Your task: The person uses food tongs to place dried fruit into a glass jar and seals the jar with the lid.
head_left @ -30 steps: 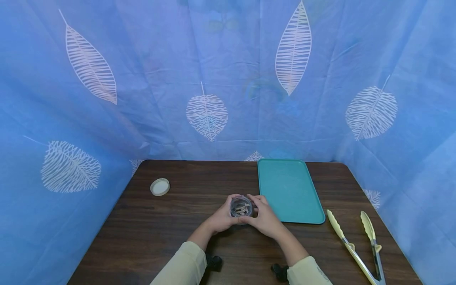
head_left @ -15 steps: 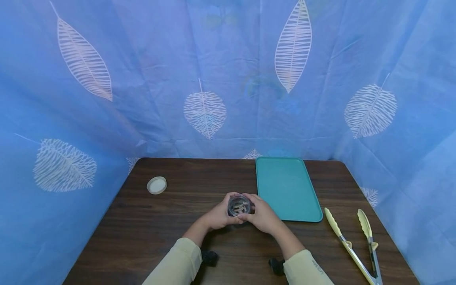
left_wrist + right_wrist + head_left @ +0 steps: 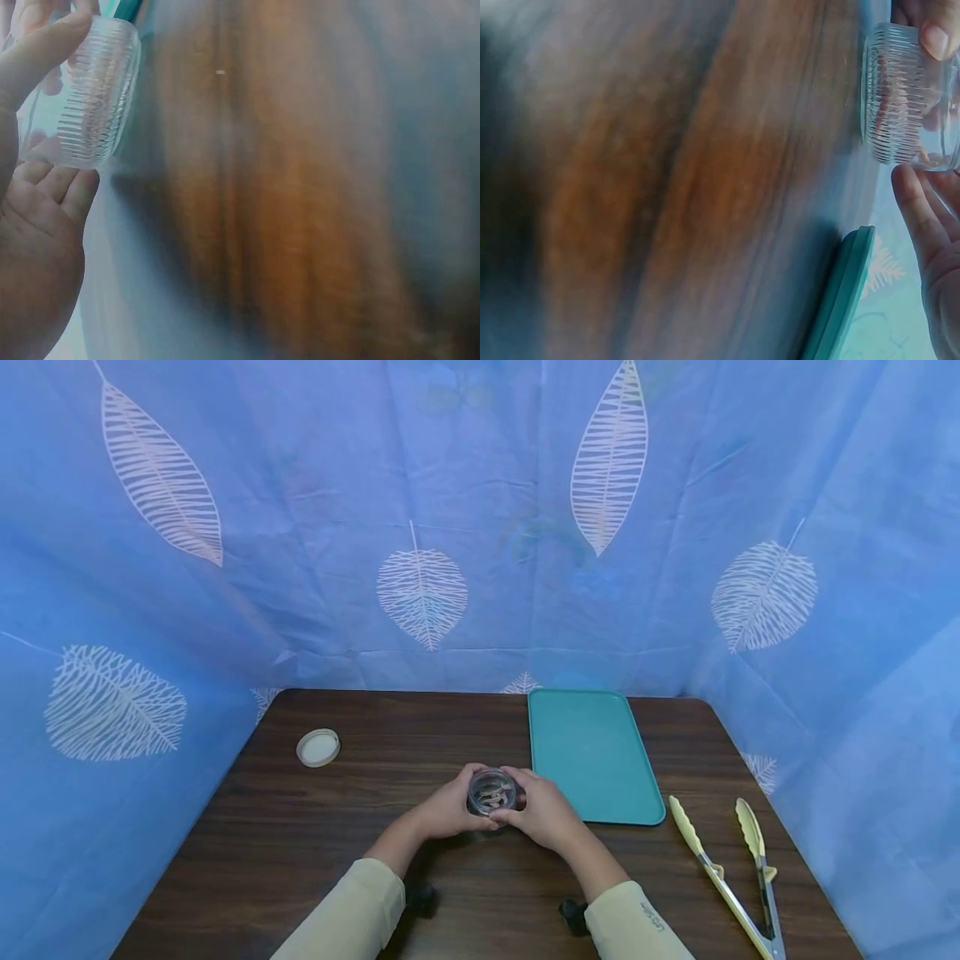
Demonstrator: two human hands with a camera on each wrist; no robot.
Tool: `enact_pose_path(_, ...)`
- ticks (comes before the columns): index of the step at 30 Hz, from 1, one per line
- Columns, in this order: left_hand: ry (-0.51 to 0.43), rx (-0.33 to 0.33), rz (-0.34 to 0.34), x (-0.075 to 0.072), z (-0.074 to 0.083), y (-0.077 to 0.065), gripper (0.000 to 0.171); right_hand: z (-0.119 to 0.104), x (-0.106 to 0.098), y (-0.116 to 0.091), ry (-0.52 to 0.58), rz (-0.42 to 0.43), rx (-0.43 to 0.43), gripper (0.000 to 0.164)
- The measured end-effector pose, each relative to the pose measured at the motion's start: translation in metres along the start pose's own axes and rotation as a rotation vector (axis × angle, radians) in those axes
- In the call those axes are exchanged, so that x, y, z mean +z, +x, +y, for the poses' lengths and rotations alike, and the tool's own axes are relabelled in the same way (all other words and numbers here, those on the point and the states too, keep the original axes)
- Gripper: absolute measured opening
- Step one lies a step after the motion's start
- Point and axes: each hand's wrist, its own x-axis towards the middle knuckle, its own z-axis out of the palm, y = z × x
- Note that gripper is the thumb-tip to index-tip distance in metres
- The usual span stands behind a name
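A clear ribbed jar [image 3: 492,791] stands upright and uncovered near the middle of the dark wooden table, with several small brownish pieces inside, too small to identify. My left hand [image 3: 444,808] grips its left side. From the right, my right hand [image 3: 546,812] holds the same jar, thumb at the near side and fingers round the far side. The left wrist view shows the ribbed wall of the jar [image 3: 97,97] between thumb and fingers. In the right wrist view, fingertips touch the jar [image 3: 894,97]. Whether its base rests on the table is hard to tell.
A round lid with a white inside [image 3: 318,748] lies at the back left of the table [image 3: 360,843]. Behind and right of the jar is a teal tray [image 3: 596,760]. Tongs with cream tips [image 3: 723,885] lie spread at the right. A blue leaf-patterned curtain [image 3: 480,527] encloses the table.
The head view has turned slightly, so the whole scene slides left in it. Both hands keep hold of the jar, and it stays at about the same spot over the table.
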Motion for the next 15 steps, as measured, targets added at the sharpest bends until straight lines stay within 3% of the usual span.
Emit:
enact_pose_path(4, 0.038, 0.002, 0.047, 0.002, -0.001, -0.005, 0.101, 0.0, 0.0, 0.0, -0.01, -0.003, 0.006, 0.083)
enact_pose_path(8, 0.013, -0.001, 0.086, 0.003, -0.005, -0.009, 0.096, -0.001, 0.0, 0.0, -0.011, -0.002, 0.008, 0.084)
enact_pose_path(15, 0.02, -0.016, 0.126, -0.007, -0.008, -0.022, 0.091, -0.001, 0.0, 0.0, -0.026, -0.012, 0.005, 0.084)
